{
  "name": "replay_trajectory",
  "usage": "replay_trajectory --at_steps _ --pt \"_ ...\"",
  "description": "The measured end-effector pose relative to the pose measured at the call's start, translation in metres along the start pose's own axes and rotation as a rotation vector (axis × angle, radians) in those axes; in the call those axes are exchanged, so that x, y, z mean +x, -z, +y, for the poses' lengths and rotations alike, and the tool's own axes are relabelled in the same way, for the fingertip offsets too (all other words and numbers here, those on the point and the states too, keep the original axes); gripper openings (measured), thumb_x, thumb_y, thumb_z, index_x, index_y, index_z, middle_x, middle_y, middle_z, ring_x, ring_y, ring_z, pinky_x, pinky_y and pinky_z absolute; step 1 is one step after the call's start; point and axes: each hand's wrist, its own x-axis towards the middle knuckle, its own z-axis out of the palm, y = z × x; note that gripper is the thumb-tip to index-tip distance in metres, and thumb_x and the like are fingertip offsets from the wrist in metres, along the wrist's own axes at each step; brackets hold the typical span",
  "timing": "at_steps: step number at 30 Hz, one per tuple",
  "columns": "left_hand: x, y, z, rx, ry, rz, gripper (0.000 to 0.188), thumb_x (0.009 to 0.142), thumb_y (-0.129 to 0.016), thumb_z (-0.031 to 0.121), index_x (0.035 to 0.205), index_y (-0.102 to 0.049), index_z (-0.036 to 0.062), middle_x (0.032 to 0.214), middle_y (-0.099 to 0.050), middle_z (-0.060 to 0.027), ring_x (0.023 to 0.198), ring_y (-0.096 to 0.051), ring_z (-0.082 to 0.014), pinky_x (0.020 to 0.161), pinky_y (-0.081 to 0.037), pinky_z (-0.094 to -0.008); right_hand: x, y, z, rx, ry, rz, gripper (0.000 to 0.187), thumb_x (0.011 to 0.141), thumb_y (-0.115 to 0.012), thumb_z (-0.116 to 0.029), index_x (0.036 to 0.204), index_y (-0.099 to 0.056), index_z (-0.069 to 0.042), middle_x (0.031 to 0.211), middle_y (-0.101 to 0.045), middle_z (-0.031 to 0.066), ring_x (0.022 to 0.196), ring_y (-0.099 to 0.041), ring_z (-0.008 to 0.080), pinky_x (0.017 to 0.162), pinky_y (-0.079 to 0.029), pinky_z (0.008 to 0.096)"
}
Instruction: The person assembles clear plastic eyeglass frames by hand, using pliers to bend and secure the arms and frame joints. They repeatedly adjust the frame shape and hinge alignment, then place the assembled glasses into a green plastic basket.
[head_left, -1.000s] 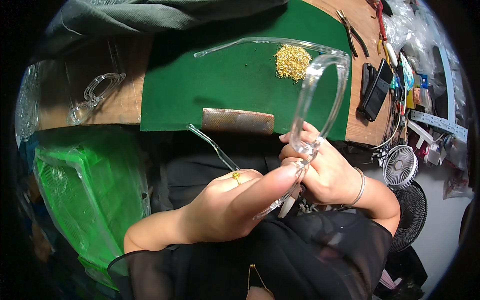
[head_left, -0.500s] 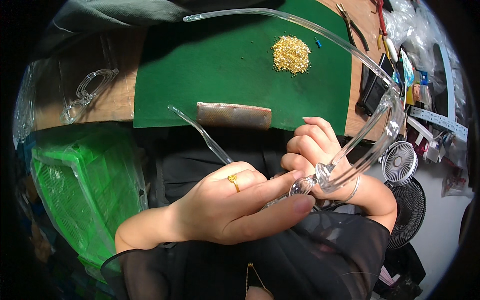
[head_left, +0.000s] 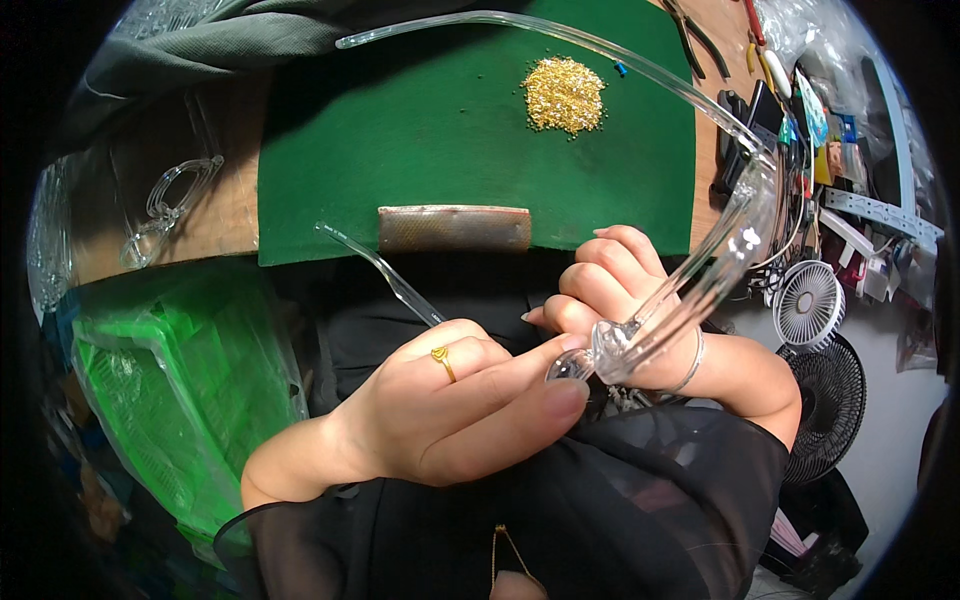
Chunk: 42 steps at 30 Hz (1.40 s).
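Clear plastic eyeglass frames are held over my lap, one long temple arm arching above the green mat and the other pointing out past my left knuckles. My left hand, with a gold ring, is closed on them, thumb and index finger pinching near the bridge. Behind the near rim, my right hand is curled, its fingers bent in close to the left fingertips. Whatever lies inside the right fingers is hidden. Below that hand a bit of shiny metal shows, too small to name.
On the green mat lie a pile of small gold pieces, a small blue item and, at its near edge, a worn curved metal piece. More clear frames rest left. Right are pliers and fans. A green crate stands low left.
The eyeglass frames and my left hand have shifted slightly left. A fingertip of my right hand now shows beside the left index finger. The whole view has turned a little.
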Motion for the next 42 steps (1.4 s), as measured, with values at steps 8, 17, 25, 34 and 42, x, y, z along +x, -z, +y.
replay_trajectory --at_steps 8,17,25,34,42 --pt "-0.008 -0.009 -0.002 -0.031 0.101 -0.033 0.033 0.077 -0.065 0.001 0.110 -0.059 0.0030 0.106 -0.065 -0.0126 0.061 -0.053 -0.0132 0.057 -0.043 -0.0255 -0.004 -0.005 0.001 0.002 0.015 -0.037 0.012 0.063 -0.063 -0.010 0.071 -0.055 -0.006 0.071 -0.051 0.0042 0.071 -0.054 0.0210 0.067 -0.045 0.0357" --pt "0.001 0.002 0.011 -0.148 0.215 0.057 0.039 0.076 -0.065 -0.003 0.114 -0.055 -0.0008 0.098 -0.066 -0.0136 0.066 -0.059 -0.0206 0.061 -0.050 -0.0316 -0.002 -0.004 0.002 0.125 0.003 0.079 0.013 0.068 -0.062 -0.011 0.079 -0.056 -0.008 0.080 -0.053 0.0051 0.079 -0.055 0.0219 0.083 -0.047 0.0439" --pt "0.005 0.001 0.012 -0.011 0.095 0.092 0.039 0.077 -0.063 -0.005 0.114 -0.054 -0.0005 0.107 -0.064 -0.0197 0.072 -0.063 -0.0237 0.066 -0.053 -0.0323 -0.006 0.006 -0.003 0.162 -0.053 -0.019 0.014 0.071 -0.061 -0.014 0.083 -0.057 -0.008 0.084 -0.053 0.0060 0.088 -0.056 0.0234 0.098 -0.040 0.0551" --pt "0.001 -0.002 0.013 -0.034 0.121 0.152 0.041 0.075 -0.061 -0.009 0.115 -0.053 -0.0026 0.088 -0.064 -0.0136 0.064 -0.060 -0.0223 0.060 -0.051 -0.0313 -0.007 -0.001 0.000 0.069 0.004 -0.010 0.015 0.064 -0.059 -0.015 0.074 -0.052 -0.008 0.072 -0.044 0.0046 0.071 -0.049 0.0212 0.065 -0.040 0.0337" --pt "-0.006 -0.007 0.003 -0.049 0.064 0.218 0.047 0.073 -0.063 -0.013 0.118 -0.051 -0.0044 0.076 -0.062 -0.0121 0.061 -0.059 -0.0223 0.058 -0.052 -0.0325 -0.012 -0.010 -0.003 0.083 -0.046 -0.042 0.014 0.062 -0.059 -0.014 0.070 -0.050 -0.008 0.067 -0.042 0.0035 0.065 -0.046 0.0195 0.060 -0.037 0.0321"
